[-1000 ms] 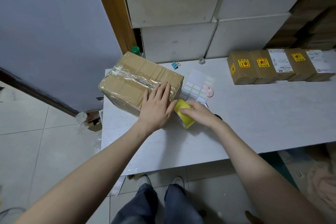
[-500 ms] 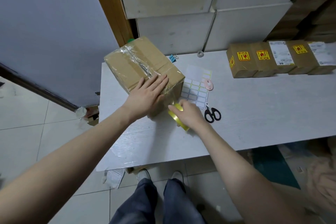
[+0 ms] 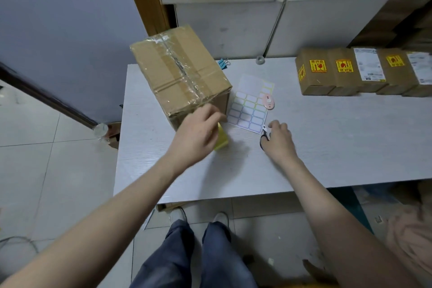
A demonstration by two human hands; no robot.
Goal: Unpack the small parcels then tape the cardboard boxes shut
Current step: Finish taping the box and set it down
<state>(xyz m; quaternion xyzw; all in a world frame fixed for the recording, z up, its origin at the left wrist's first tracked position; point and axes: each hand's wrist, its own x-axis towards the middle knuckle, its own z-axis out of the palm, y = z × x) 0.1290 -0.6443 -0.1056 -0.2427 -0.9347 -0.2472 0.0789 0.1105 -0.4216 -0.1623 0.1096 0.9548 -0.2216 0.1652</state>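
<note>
The right hand [image 3: 278, 140] curls its fingers over the black scissors [image 3: 264, 137], which lie on the table [image 3: 327, 147] under its fingertips. The left hand [image 3: 198, 133] is loosely curled over the yellow tape roll [image 3: 221, 139]; whether it pinches it I cannot tell. Just beyond those fingers stands the cardboard box [image 3: 180, 72], clear tape along its top seam. To cut cleanly, keep the strip taut off the box's near edge, then bring the blades in close to the cardboard.
</note>
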